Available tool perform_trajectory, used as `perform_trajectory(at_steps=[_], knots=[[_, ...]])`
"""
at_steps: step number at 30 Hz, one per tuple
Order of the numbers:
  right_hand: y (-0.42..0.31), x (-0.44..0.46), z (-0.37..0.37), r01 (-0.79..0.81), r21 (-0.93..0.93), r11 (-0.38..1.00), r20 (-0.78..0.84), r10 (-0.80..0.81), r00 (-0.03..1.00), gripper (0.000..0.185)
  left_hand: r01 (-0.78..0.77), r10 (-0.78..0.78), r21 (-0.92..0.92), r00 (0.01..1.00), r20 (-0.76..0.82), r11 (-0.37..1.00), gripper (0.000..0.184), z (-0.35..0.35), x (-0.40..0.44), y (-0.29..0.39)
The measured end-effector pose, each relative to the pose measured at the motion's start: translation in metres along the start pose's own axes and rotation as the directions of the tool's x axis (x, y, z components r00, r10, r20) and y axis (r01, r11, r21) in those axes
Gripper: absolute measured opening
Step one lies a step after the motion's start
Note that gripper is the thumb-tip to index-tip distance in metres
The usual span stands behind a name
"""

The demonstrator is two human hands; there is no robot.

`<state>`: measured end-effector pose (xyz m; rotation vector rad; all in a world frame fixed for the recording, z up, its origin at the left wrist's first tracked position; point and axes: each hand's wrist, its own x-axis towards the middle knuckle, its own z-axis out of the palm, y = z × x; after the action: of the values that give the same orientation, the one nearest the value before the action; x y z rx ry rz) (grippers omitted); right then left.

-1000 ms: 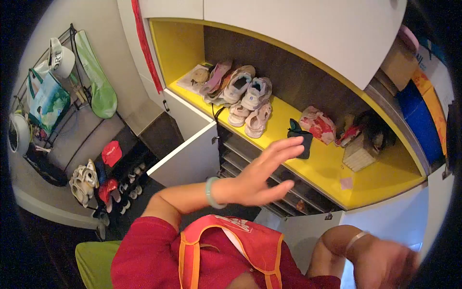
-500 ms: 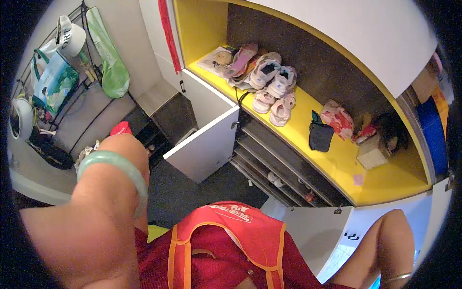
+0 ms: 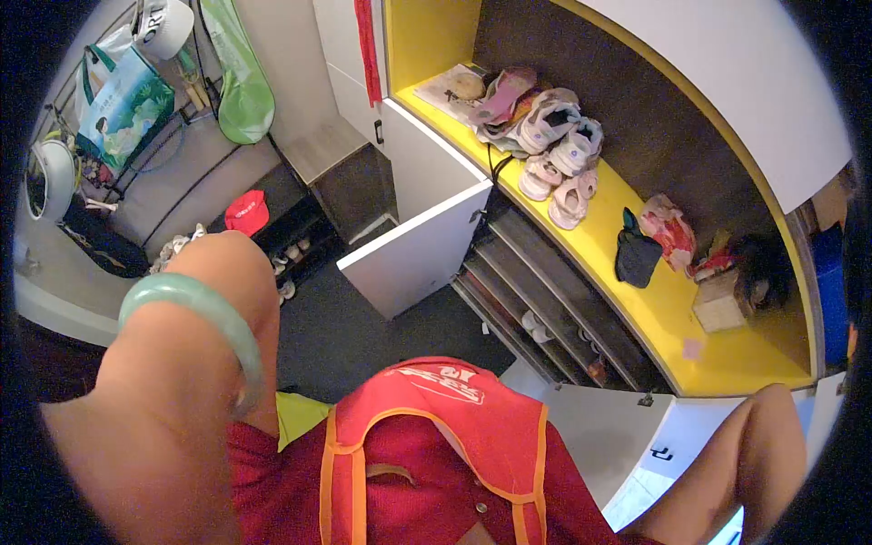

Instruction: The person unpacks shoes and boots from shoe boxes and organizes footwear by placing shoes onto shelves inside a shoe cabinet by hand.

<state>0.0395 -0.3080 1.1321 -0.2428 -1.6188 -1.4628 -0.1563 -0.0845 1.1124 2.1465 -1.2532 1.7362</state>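
My left arm is bent up close to the camera at the left, with a pale green bangle (image 3: pixel 173 289) round the wrist. The back of my left hand (image 3: pixel 136 445) fills the lower left; its fingers are out of sight, so I cannot see whether it holds anything. At the lower right, my right arm (image 3: pixel 767 445) is bent too, and its hand lies outside the picture. Between the arms I see a red vest (image 3: pixel 454 386) with orange edging, worn over a dark red top.
A yellow shelf (image 3: pixel 627 204) carries pale shoes (image 3: pixel 549 127), a dark pouch (image 3: pixel 638 257) and a box (image 3: pixel 719 302). Below it, cabinet doors (image 3: pixel 418 245) stand ajar beside shoe racks. A red cap (image 3: pixel 247 212) sits on a low rack; bags (image 3: pixel 127 113) hang at the left.
The view has shifted, so the shelf and cabinet sit further right and the red cap shows more fully. The right arm's bracelet has left the picture. Both arms stay bent.
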Motion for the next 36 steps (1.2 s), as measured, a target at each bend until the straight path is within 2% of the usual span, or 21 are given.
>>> perform_trajectory(at_steps=[18, 27, 30, 32, 34, 36], knots=[[-0.004, 0.010, 0.006, 0.008, 0.011, 1.000, -0.004, -0.008, 1.000, 0.018, 0.071, -0.073, -0.050, 0.997, -0.034, 0.996, 0.041, -0.009, -0.003, 0.015], [0.002, 0.032, 0.002, 0.047, -0.078, 0.996, 0.034, -0.045, 0.998, 0.017, 0.149, -0.157, -0.125, 0.986, -0.061, 0.981, 0.038, -0.001, -0.013, 0.012], [0.018, 0.041, -0.004, 0.019, -0.236, 0.971, 0.046, -0.008, 0.999, 0.016, 0.145, -0.163, -0.182, 0.983, -0.086, 0.972, 0.037, 0.001, -0.020, 0.015], [-0.003, -0.006, 0.011, -0.260, 0.016, 0.966, -0.157, 0.259, 0.953, 0.019, 0.144, -0.166, -0.203, 0.982, -0.093, 0.968, 0.037, 0.000, -0.020, 0.016], [-0.012, -0.013, 0.017, -0.160, -0.016, 0.987, -0.028, 0.160, 0.987, 0.019, 0.161, -0.183, -0.218, 0.979, -0.086, 0.963, 0.036, 0.001, -0.022, 0.017], [-0.020, -0.009, 0.017, -0.122, -0.036, 0.992, 0.021, 0.123, 0.992, 0.019, 0.170, -0.194, -0.229, 0.977, -0.085, 0.959, 0.036, 0.001, -0.022, 0.017]])
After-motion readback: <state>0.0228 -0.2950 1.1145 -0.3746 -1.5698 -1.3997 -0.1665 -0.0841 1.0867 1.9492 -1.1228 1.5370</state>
